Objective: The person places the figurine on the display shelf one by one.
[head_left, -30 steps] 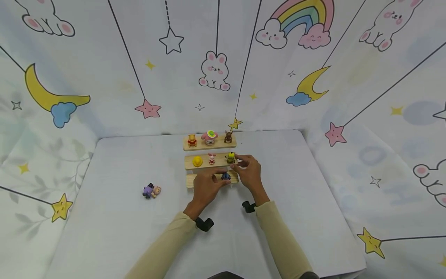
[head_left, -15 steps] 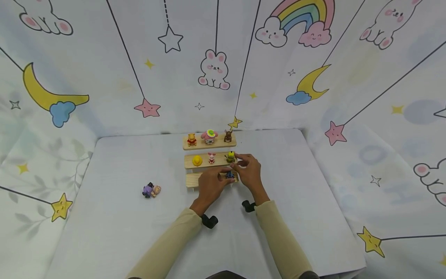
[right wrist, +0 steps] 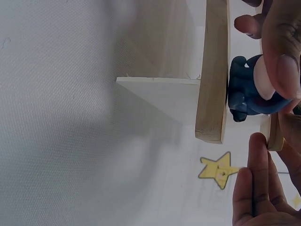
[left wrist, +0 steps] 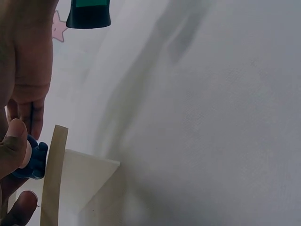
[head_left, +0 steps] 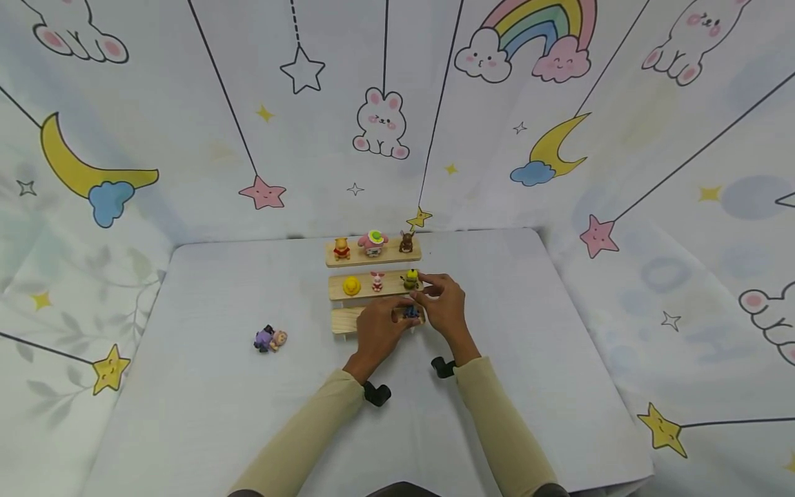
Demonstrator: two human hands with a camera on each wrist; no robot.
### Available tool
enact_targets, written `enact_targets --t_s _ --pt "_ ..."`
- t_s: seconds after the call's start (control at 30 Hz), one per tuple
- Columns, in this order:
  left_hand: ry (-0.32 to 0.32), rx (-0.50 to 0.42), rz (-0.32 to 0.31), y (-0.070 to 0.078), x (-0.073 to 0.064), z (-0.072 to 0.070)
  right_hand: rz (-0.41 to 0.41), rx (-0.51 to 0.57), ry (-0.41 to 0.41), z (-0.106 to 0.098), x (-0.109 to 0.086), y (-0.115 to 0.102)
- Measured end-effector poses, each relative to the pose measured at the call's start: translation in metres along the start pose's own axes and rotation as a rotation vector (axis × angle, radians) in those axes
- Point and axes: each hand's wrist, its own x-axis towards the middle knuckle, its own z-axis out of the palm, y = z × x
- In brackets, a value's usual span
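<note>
In the head view, my left hand [head_left: 380,324] pinches a small dark blue toy figurine [head_left: 411,312] at the right end of the lowest tier of a wooden display shelf [head_left: 344,320]. The figurine [right wrist: 241,89] has its feet right at the board in the right wrist view, with my thumb over its pale front. Around the right end of the middle tier [right wrist: 275,134], my right hand [head_left: 446,304] grips the board, fingertips close beside a green-and-yellow figurine [head_left: 410,279]. Its straight lower fingers [right wrist: 256,155] lie against the board's end.
On the middle tier stand a yellow hat-shaped piece [head_left: 351,286] and a pink piglet figurine [head_left: 377,281]. The top tier bears a bear figurine [head_left: 341,249], a pink one [head_left: 373,244] and a brown one [head_left: 406,242]. A purple-and-tan figurine [head_left: 270,339] lies on the white table [head_left: 205,414].
My left hand has moved right along the lowest tier with the blue figurine, baring more of the board's left end. My right hand has stayed in place.
</note>
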Motion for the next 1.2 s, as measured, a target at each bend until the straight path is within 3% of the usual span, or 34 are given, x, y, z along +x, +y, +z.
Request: enact_targets --t_s 0.63,0.97,1.2 --pt "0.053 -0.05 0.036 -0.001 -0.008 0.004 0.003 -0.013 0.007 0.001 0.0 0.001" --pt "0.103 -0.039 0.039 -0.007 -0.013 -0.009 -0.032 -0.002 0.007 0.001 0.0 0.001" --pt "0.167 -0.042 0.106 -0.016 -0.02 -0.023 -0.034 0.006 0.004 0.001 -0.001 0.002"
